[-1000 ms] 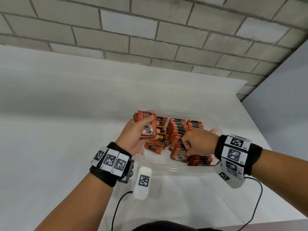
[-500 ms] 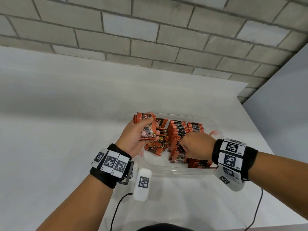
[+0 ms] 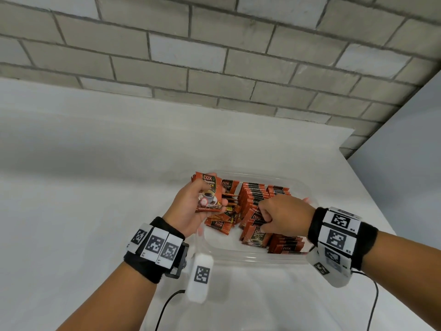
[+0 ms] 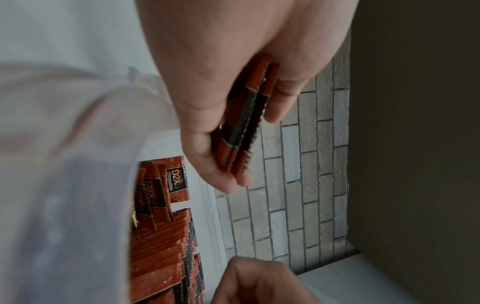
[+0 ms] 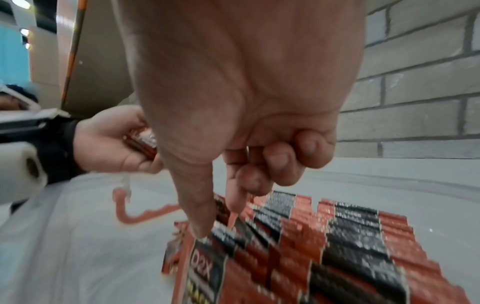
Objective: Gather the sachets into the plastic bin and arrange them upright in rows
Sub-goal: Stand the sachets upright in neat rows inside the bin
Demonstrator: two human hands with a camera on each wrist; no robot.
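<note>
A clear plastic bin [image 3: 250, 258] on the white table holds orange-and-black sachets. Upright rows [image 3: 253, 194] fill its back and right, and a short row [image 3: 286, 244] stands at the front right. Loose sachets [image 3: 219, 223] lie flat at the left. My left hand [image 3: 212, 197] grips a small stack of sachets [image 3: 210, 194] above the bin's left rim, seen edge-on as the stack [image 4: 244, 123] in the left wrist view. My right hand [image 3: 263, 217] reaches into the leaning middle row; its thumb [image 5: 202, 226] and forefinger pinch the front sachets [image 5: 223, 232], other fingers curled.
A grey brick wall [image 3: 214, 56] rises behind the table. The table's right edge [image 3: 372, 201] runs close to the bin, beside a pale panel. Cables [image 3: 167, 306] hang from both wrist units near the front edge.
My right hand's fingers have worked slightly left and deeper into the leaning row. The left hand keeps the same stack in about the same place.
</note>
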